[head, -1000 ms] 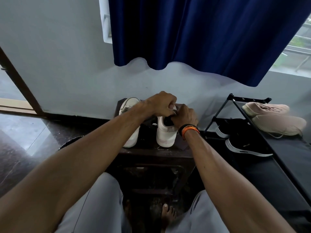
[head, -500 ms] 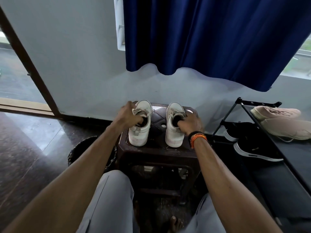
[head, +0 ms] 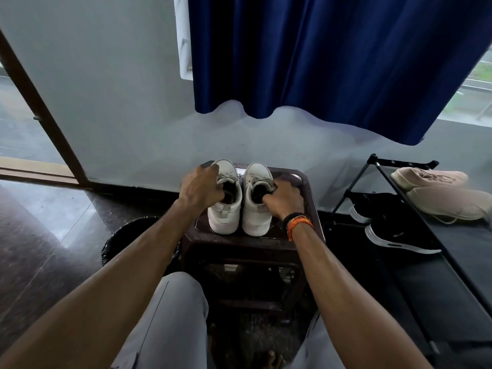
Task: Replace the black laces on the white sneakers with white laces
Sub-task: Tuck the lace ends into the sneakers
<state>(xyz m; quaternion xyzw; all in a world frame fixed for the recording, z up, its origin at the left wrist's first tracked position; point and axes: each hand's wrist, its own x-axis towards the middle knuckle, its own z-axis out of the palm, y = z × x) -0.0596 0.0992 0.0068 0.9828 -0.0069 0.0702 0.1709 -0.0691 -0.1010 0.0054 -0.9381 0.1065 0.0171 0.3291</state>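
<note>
Two white sneakers stand side by side on a dark brown stool, heels toward me. My left hand grips the collar of the left sneaker, fingers curled into its opening. My right hand, with an orange and black wristband, grips the collar of the right sneaker the same way. Pale laces show on both shoes above the openings. No black laces are visible.
A black shoe rack stands at the right with black sneakers low down and beige shoes on top. A dark bin sits left of the stool. A blue curtain hangs above; a door frame is at the left.
A second ago both hands worked at the right sneaker's top. My left hand has moved to the left sneaker, and the two shoes now stand close together, each held at its collar.
</note>
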